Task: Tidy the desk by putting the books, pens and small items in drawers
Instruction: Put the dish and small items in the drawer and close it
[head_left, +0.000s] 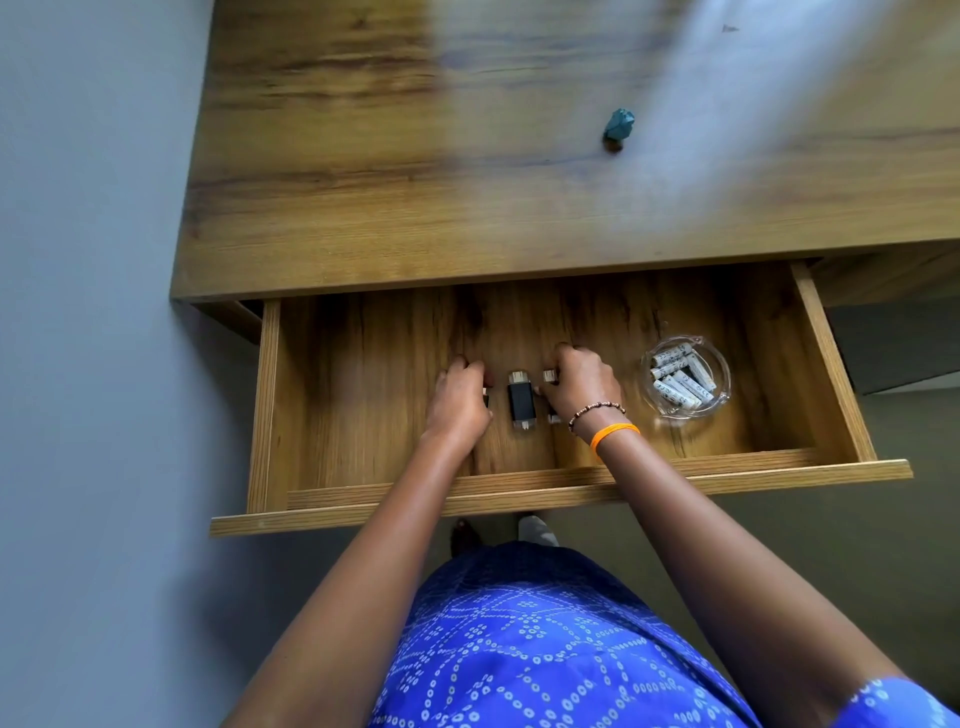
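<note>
The wooden drawer (363, 483) is pulled out below the desk top (415, 208). On its floor lie three small black flash drives in a row. The middle drive (521, 400) lies free between my hands. My left hand (460, 402) covers the left drive (487, 397), fingers curled on it. My right hand (582, 382) grips the right drive (550, 376), whose silver end shows by my fingers. A glass dish (722, 374) with several white batteries (680, 376) sits at the drawer's right.
A small teal crumpled object (618, 127) lies on the desk top, further back. A grey wall (88, 312) runs along the left of desk and drawer. My feet (537, 530) stand on the floor below the drawer front.
</note>
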